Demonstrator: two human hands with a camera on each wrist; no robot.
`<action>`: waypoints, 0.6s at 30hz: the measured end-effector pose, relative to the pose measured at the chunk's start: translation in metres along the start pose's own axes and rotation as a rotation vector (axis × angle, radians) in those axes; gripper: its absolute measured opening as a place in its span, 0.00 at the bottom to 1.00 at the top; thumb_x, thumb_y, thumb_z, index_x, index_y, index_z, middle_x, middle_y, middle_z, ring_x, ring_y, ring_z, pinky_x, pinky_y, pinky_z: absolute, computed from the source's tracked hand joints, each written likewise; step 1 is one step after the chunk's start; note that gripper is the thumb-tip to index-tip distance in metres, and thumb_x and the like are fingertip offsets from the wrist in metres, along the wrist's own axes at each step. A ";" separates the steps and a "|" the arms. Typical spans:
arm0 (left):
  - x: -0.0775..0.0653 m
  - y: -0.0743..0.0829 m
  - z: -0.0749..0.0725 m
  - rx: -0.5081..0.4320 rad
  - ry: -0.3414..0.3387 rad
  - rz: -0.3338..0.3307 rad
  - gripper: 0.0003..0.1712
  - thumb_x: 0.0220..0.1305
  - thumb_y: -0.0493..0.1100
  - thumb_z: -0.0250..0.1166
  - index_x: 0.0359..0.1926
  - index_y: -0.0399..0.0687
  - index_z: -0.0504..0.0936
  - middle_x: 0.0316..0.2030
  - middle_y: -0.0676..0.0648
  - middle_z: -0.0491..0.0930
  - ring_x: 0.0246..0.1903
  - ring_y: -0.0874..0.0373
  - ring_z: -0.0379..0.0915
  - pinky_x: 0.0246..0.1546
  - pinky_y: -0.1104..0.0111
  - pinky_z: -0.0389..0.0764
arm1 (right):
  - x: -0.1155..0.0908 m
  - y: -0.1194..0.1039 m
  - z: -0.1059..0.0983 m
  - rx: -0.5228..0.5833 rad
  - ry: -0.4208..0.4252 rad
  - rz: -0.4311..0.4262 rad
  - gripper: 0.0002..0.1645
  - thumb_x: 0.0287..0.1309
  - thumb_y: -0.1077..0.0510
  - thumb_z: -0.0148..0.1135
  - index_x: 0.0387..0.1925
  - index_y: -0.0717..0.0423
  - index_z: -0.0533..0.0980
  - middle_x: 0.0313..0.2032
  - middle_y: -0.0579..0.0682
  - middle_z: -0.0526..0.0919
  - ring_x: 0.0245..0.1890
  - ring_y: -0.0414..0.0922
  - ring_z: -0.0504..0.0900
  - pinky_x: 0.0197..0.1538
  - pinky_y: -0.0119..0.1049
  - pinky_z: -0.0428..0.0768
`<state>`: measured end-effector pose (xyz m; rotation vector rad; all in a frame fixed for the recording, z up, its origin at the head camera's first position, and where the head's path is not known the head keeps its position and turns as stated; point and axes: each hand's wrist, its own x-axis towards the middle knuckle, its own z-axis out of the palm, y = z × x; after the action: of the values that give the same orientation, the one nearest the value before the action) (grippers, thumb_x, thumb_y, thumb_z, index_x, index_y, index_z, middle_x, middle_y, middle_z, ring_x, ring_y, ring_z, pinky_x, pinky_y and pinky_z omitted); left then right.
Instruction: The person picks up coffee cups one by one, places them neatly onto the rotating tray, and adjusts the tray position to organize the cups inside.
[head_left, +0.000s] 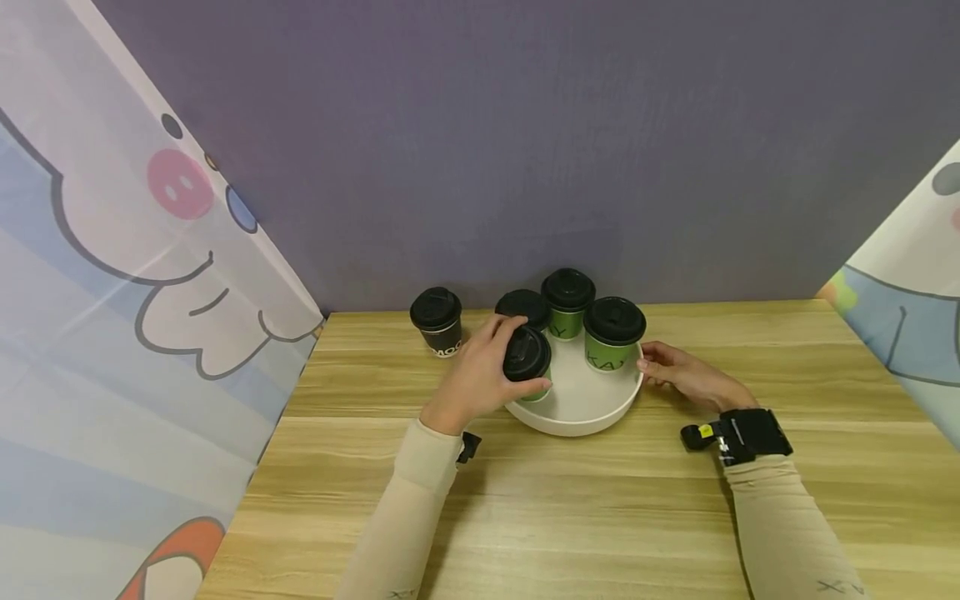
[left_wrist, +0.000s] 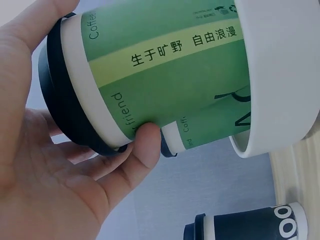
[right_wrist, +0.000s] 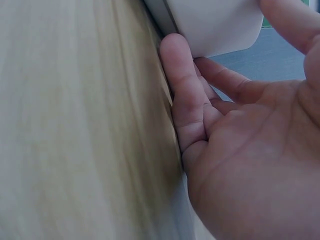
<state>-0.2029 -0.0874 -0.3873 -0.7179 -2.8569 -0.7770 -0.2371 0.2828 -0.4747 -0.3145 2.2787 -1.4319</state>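
My left hand (head_left: 480, 375) grips a green paper coffee cup (left_wrist: 165, 65) with a black lid, thumb and fingers around its lid end. This cup stands at the left side of a round white tray (head_left: 573, 425); its base is hidden behind the tray's wall in the left wrist view. Behind it is another lidded cup (head_left: 522, 307), mostly covered by the hand. Two more green cups stand on the tray, one at the back (head_left: 567, 304) and one at the right (head_left: 613, 337). My right hand (head_left: 686, 375) holds the tray's right edge, thumb at the rim, fingers against the outer wall.
A black paper cup (head_left: 438, 325) with white lettering and a black lid stands on the wooden table (head_left: 585, 517), left of the tray. A grey wall (head_left: 525, 150) rises behind the table. Printed cartoon curtains (head_left: 112, 292) hang on both sides.
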 end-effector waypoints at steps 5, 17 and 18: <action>0.001 0.000 0.004 0.019 -0.003 0.004 0.57 0.51 0.72 0.75 0.76 0.56 0.64 0.66 0.48 0.69 0.65 0.47 0.71 0.63 0.49 0.76 | -0.001 -0.002 0.000 0.000 -0.006 -0.003 0.37 0.79 0.49 0.50 0.74 0.70 0.55 0.49 0.56 0.73 0.42 0.42 0.74 0.41 0.34 0.74; 0.003 0.001 0.012 0.068 0.008 0.021 0.58 0.52 0.71 0.74 0.76 0.52 0.64 0.66 0.46 0.69 0.66 0.48 0.68 0.64 0.52 0.76 | -0.001 0.001 -0.002 -0.031 -0.016 -0.009 0.39 0.78 0.50 0.53 0.75 0.69 0.53 0.63 0.68 0.69 0.50 0.36 0.74 0.52 0.31 0.76; 0.003 0.001 0.012 0.069 0.009 0.021 0.58 0.52 0.71 0.75 0.76 0.52 0.64 0.66 0.46 0.69 0.66 0.48 0.68 0.64 0.52 0.76 | -0.001 0.001 -0.002 -0.031 -0.016 -0.010 0.39 0.78 0.50 0.53 0.75 0.69 0.54 0.63 0.68 0.69 0.50 0.36 0.74 0.52 0.31 0.76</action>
<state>-0.2042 -0.0792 -0.3968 -0.7315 -2.8478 -0.6736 -0.2373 0.2853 -0.4750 -0.3461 2.2923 -1.3949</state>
